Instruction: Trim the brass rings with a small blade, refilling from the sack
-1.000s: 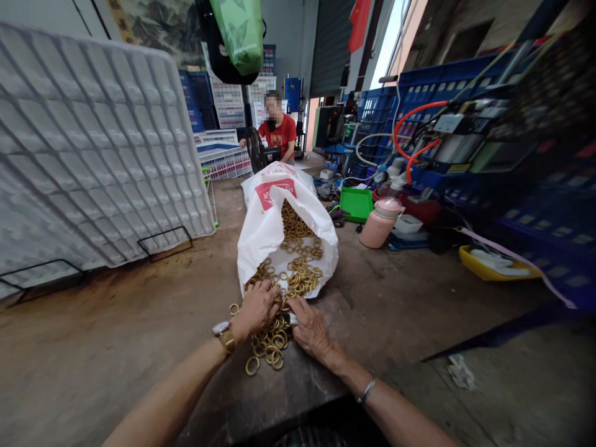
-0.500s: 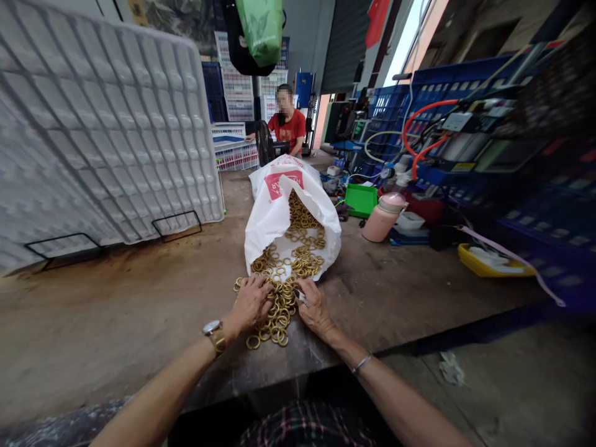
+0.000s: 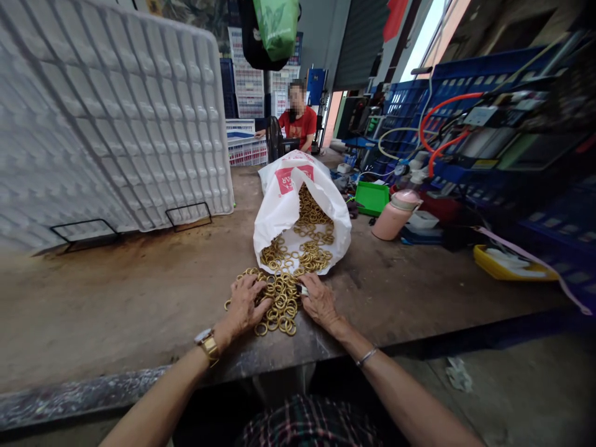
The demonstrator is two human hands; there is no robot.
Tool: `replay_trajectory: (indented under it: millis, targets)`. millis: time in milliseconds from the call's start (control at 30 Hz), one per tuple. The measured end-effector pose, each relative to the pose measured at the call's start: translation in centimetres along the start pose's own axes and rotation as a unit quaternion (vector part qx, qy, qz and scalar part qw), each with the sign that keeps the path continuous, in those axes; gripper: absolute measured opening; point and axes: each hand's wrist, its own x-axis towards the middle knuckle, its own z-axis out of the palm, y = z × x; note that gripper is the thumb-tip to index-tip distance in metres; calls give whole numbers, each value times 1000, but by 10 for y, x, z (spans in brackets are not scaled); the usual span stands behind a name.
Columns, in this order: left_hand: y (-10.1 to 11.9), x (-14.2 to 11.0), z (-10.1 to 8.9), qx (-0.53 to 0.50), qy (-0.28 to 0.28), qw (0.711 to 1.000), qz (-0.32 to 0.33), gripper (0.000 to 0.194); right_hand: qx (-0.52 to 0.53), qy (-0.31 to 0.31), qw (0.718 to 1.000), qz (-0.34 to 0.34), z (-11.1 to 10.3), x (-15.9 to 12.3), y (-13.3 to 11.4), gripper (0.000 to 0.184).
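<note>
Many brass-coloured rings (image 3: 283,299) lie in a loose heap near the table's front edge. Behind them a white plastic bag (image 3: 277,214) rests on its side, its mouth facing me, with more rings inside. My left hand (image 3: 244,302) lies over the heap's left side, fingers spread and touching rings. At the heap's right edge, my right hand (image 3: 320,303) has its fingers bent and drawn together. A small white and dark thing (image 3: 303,289) shows at those fingers; what it is I cannot make out.
Tall white ribbed trays (image 3: 186,124) stand in wire holders at left. To the right are a green tray (image 3: 372,198), a pink bottle (image 3: 395,216), a yellow tray (image 3: 510,266) and machinery with orange hoses. A person in red (image 3: 300,127) sits beyond the bag.
The view has shifted, so the scene sits further right. My left hand has moved left relative to the bag, and the rings by it are spread wider. My right hand stays beside the heap.
</note>
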Motion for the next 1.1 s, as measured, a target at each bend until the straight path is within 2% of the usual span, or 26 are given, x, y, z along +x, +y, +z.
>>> replay_trajectory:
  millis: [100, 233, 400, 600, 667, 800, 967, 1100]
  targets:
    - [-6, -8, 6, 6, 37, 999, -16, 29, 23, 23, 999, 0, 3, 0, 4, 38]
    - [-11, -19, 11, -4, 91, 995, -36, 29, 75, 69, 995, -8, 5, 0, 9, 31]
    - [-9, -28, 5, -12, 137, 988, -75, 27, 64, 82, 994, 15, -1, -2, 11, 32]
    - [12, -56, 3, -1, 197, 976, -93, 32, 19, 73, 989, 125, 0, 1, 15, 26]
    - [27, -70, 9, 1, 194, 977, -90, 36, -1, 53, 992, 111, 0, 3, 18, 26]
    - [55, -84, 21, 15, 140, 983, -118, 52, -61, 20, 993, 95, 0, 11, 28, 34]
    - [68, -64, 30, 44, 54, 981, -182, 80, -133, -16, 986, 102, 0, 25, 36, 37]
    - [62, -44, 35, 69, 26, 978, -193, 79, -172, -50, 979, 97, -1, 35, 36, 43]
